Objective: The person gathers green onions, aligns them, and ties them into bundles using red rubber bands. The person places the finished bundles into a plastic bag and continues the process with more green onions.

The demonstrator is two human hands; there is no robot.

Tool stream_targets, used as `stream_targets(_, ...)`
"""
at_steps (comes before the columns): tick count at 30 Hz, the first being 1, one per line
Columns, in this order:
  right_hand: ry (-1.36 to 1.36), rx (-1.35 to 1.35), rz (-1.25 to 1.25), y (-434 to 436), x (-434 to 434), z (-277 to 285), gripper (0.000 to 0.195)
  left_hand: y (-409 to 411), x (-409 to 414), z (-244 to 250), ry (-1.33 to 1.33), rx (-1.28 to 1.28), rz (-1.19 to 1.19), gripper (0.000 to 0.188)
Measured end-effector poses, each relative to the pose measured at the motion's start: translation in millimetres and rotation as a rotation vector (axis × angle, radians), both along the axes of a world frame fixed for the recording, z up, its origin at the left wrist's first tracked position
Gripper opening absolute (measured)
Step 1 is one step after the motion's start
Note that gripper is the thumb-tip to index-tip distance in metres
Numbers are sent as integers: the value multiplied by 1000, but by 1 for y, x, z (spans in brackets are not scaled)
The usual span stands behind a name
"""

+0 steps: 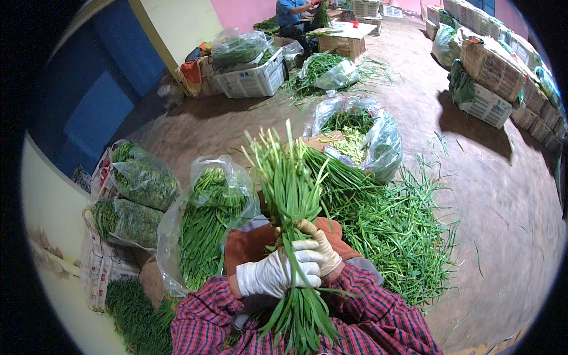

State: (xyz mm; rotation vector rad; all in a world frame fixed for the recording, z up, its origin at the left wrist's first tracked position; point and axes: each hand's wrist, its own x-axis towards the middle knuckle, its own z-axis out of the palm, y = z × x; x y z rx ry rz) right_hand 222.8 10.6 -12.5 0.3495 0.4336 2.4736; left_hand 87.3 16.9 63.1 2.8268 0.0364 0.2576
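Note:
In a white glove, my left hand (pixel 282 270) is closed around the lower part of a bunch of long green leafy stalks, likely garlic chives (pixel 290 191). My right hand (pixel 320 248), in a yellowish glove, grips the same bunch just above and beside it. The bunch stands roughly upright, pale cut ends away from me, leaf tips hanging over my lap. A brown cloth (pixel 248 246) lies over my knees. On the left an open clear plastic bag (pixel 171 248) holds more stalks. A large loose heap of greens (pixel 399 239) lies on the right.
Ahead stands an open plastic bag (pixel 386 146) with short pale cut pieces. Filled bags (pixel 146 182) stack at the left wall. A white crate (pixel 253 82) is farther back. A co-worker (pixel 290 17) sits by a crate table (pixel 341 42). Stacked crates (pixel 486 104) line the right.

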Motion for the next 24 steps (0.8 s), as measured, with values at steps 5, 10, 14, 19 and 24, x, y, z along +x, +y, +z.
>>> stream_targets(5,-633,167,-473,4,21,3,33,0,-37,14,-137,-565,94,44)
stream_targets(10,-882,143,-661,2,9,19,36,6,-37,-17,-699,-1473,622,81)
stream_targets(14,-972,300,-763,-7,-12,6,35,-6,-19,-42,-222,-1638,842,61)
stream_targets(19,-1370,767,-443,-32,45,-21,42,-6,-28,-35,-146,-1639,741,46)
stream_targets(24,-1560,991,-31,-74,122,8,41,-20,-56,-40,129,-1521,816,39)
